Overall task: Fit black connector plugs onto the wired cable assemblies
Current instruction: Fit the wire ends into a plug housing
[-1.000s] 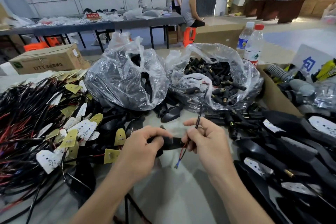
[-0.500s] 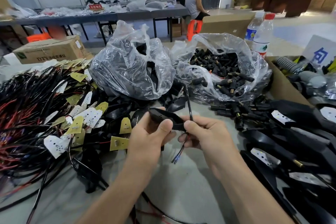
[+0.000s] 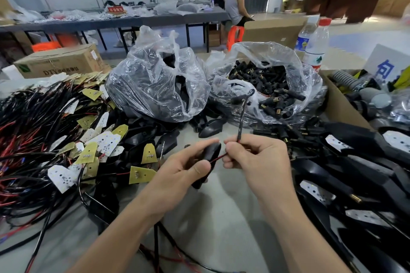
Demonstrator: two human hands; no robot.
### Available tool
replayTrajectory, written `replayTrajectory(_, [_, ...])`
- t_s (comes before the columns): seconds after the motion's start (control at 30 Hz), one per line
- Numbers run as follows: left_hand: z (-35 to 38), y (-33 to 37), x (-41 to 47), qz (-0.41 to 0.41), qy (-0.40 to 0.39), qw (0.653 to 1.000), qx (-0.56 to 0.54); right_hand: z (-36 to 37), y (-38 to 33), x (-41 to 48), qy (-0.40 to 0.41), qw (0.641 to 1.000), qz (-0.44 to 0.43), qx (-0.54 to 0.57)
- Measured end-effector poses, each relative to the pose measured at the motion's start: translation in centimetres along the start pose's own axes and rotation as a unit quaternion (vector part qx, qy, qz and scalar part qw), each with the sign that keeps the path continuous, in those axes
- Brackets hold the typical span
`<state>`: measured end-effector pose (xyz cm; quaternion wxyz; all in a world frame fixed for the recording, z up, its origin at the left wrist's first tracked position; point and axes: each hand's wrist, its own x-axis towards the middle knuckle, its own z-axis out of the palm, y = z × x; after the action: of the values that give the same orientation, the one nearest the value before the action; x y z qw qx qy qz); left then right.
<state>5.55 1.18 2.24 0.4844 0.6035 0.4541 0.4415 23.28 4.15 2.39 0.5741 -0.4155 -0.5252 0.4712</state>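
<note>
Over the table (image 3: pixel 221 217) the left hand (image 3: pixel 184 170) curls round a black shell (image 3: pixel 210 153). The right hand (image 3: pixel 259 157) pinches a black cable (image 3: pixel 243 113) just beside it, and the cable rises toward the bags. Behind, one open clear bag (image 3: pixel 277 55) holds brass-tipped black connector plugs (image 3: pixel 266 80); the other bag (image 3: pixel 155 77) holds dark shells. At the right, a cardboard box (image 3: pixel 341 104) holds grey hoses (image 3: pixel 342 76).

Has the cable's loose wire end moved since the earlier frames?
Yes: the wire end rose from lower than the yellow board to the black housing in the left hand.
</note>
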Motion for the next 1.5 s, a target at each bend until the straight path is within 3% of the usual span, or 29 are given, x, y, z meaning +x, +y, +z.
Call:
replayTrajectory(0.33, [1.0,0.1,0.0,-0.066,0.113,0.982,-0.137,0.4,-0.7,-0.4,0.000,1.000,-0.005,0.008])
replayTrajectory(0.5, [0.7,0.5,-0.4,-0.061,0.048,0.990,-0.119,0.6,-1.0,-0.7,-0.057,0.998,0.016,0.006])
replayTrajectory(0.63, [0.5,0.9,-0.5,-0.061,0.049,0.989,-0.129,0.5,-1.3,-0.7,-0.071,0.987,0.083,0.117])
replayTrajectory(0.8, [0.9,1.2,-0.6,-0.101,0.079,0.979,-0.157,0.4,-1.8,-0.7,-0.120,0.943,0.187,0.247])
replayTrajectory(0.93, [1.4,1.5,-0.7,-0.113,0.075,0.981,-0.136,0.4,-1.9,-0.7,-0.102,0.926,0.211,0.295])
replayTrajectory(1.17, [1.4,1.2,-0.5,-0.118,0.088,0.974,-0.172,0.4,-1.2,-0.7,-0.032,0.987,0.104,0.116])
replayTrajectory(1.3, [1.0,1.2,-0.6,-0.101,0.071,0.978,-0.167,0.6,-1.1,-0.9,0.000,0.997,0.052,0.052])
replayTrajectory(1.5, [0.8,0.9,-0.4,-0.097,0.119,0.974,-0.165,0.4,-1.5,-0.9,-0.082,0.993,0.064,0.054])
